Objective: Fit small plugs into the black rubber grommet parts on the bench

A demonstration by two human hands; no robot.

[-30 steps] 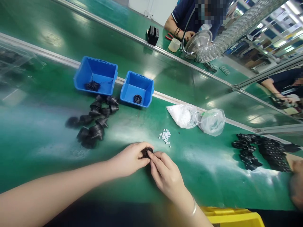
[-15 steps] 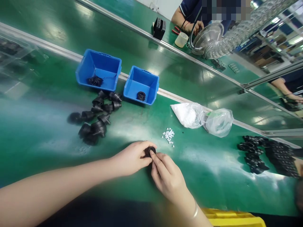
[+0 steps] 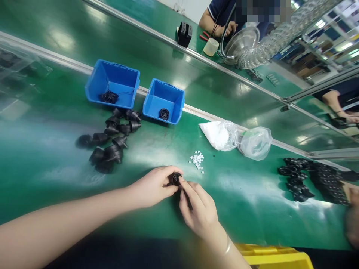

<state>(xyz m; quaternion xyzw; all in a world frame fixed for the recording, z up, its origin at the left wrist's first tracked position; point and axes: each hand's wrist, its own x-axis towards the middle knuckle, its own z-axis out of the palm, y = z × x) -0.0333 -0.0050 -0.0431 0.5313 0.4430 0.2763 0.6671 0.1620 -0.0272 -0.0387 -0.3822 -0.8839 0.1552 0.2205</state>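
Note:
A small round black plastic housing [image 3: 176, 179] is tilted so its hollow end faces up. My left hand [image 3: 155, 186] grips it from the left, thumb and fingers closed around its side. From the right, my right hand [image 3: 199, 207] is closed against it, index fingertip at the rim and the other fingers curled under. Whether anything small is between those fingertips is hidden. Just beyond the hands lies a scatter of small white pieces [image 3: 197, 160]. More black plastic housings [image 3: 113, 152] are grouped to the left on the green table [image 3: 157, 149].
Two blue bins, a larger one [image 3: 123, 89] with black cords and a smaller one [image 3: 158, 102] with black rings, stand behind. Clear plastic bags [image 3: 221, 136] lie at centre right. Black parts [image 3: 327, 183] are piled far right. A yellow crate [image 3: 277, 257] sits below. Co-workers [image 3: 217, 22] sit opposite.
My right index fingertip has drawn back from inside the housing's opening to its rim, so more of the inside shows. The whole view has shifted slightly.

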